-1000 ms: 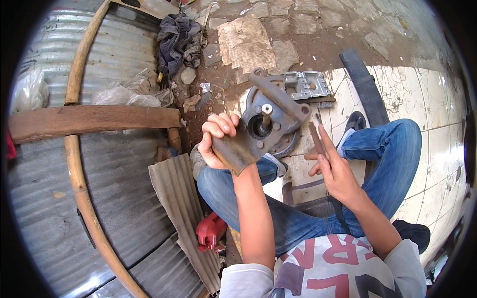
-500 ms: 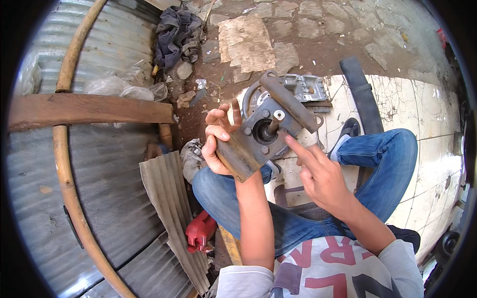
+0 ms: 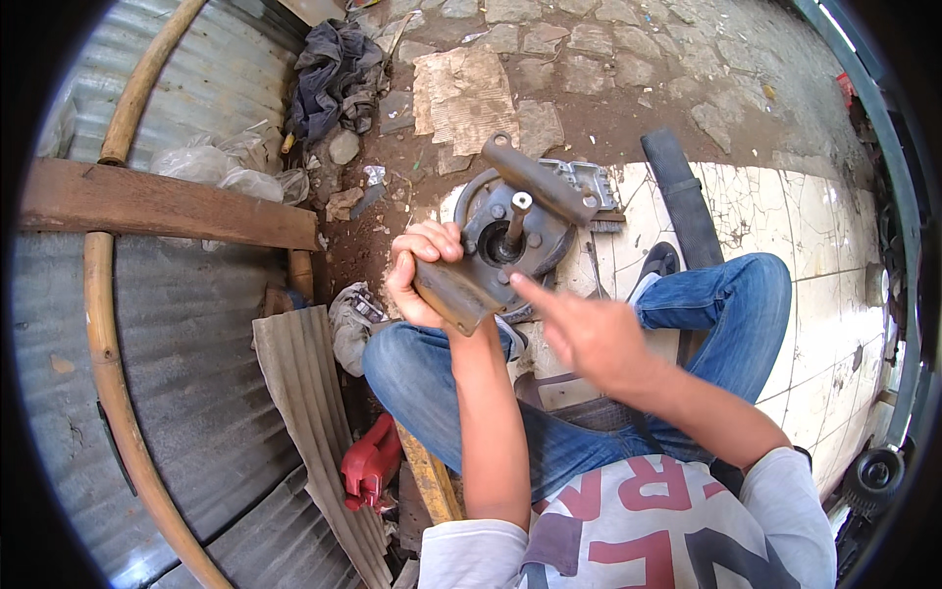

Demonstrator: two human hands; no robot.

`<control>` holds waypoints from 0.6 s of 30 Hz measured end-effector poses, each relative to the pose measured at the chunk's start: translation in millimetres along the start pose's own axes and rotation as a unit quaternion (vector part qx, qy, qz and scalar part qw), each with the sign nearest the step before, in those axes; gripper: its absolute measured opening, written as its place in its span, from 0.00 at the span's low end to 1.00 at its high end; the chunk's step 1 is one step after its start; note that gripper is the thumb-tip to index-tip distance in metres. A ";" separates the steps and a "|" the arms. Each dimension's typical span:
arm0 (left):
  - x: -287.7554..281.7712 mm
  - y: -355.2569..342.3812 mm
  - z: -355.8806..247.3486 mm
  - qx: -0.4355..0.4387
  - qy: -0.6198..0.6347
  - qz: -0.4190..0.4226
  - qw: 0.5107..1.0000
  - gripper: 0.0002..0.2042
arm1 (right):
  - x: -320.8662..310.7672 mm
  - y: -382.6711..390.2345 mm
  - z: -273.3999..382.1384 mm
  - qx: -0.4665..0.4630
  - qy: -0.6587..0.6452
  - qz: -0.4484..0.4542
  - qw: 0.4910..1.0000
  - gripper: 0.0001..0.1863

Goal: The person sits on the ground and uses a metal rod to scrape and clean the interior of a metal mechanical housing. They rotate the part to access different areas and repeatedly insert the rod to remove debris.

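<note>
My left hand [image 3: 424,257] is wrapped round the near-left flange of a heavy grey metal bracket [image 3: 465,294], its fingers folded over the edge. The bracket is tilted and raised above my lap. From a dark round opening in its middle stands a metal shaft [image 3: 516,224] with a bright, hollow tip; bolt heads surround it. My right hand [image 3: 597,339] holds nothing. Its index finger points out at the bolt near the opening, touching or nearly touching it, and the other fingers are loosely bent and a little blurred. Behind the bracket, a round metal rim [image 3: 555,257] partly shows.
A pale metal casting [image 3: 592,183] and a brush [image 3: 607,224] lie past the bracket on white tiles [image 3: 819,221]. Beyond my right foot lies a long black strip [image 3: 682,187]. Corrugated sheets [image 3: 306,393] and a red plastic object [image 3: 371,461] stand at my left, below a wooden beam [image 3: 167,204].
My left index finger, raised before, is now folded onto the bracket. My right fingertip has moved from the right side of the opening to the bolt nearer me. The whole view has shifted slightly.
</note>
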State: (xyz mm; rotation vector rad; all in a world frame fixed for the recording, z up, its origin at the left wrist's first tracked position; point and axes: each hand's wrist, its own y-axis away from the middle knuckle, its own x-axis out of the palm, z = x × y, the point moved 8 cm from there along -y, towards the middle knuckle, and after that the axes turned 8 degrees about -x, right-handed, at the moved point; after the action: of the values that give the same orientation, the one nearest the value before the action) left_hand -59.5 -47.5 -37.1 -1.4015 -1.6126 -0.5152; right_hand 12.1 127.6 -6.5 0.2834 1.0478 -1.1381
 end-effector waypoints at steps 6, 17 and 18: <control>1.3 1.9 -1.9 -0.004 -0.011 -0.011 1.000 0.14 | 1.0 -5.3 5.6 -0.057 0.041 0.023 0.997 0.35; 7.2 1.5 5.4 -0.018 -0.043 -0.022 0.999 0.13 | -12.2 17.9 -5.6 -0.080 -0.030 -0.013 0.996 0.33; 1.1 -1.0 3.3 -0.035 -0.026 -0.054 0.998 0.13 | -9.0 30.8 -0.9 -0.071 -0.030 0.039 0.996 0.30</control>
State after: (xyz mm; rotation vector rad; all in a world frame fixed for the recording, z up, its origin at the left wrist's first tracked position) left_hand -61.6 -44.5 -37.5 -1.3952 -1.7332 -0.6084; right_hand 37.4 147.3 -9.2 0.1749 1.0511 -0.9906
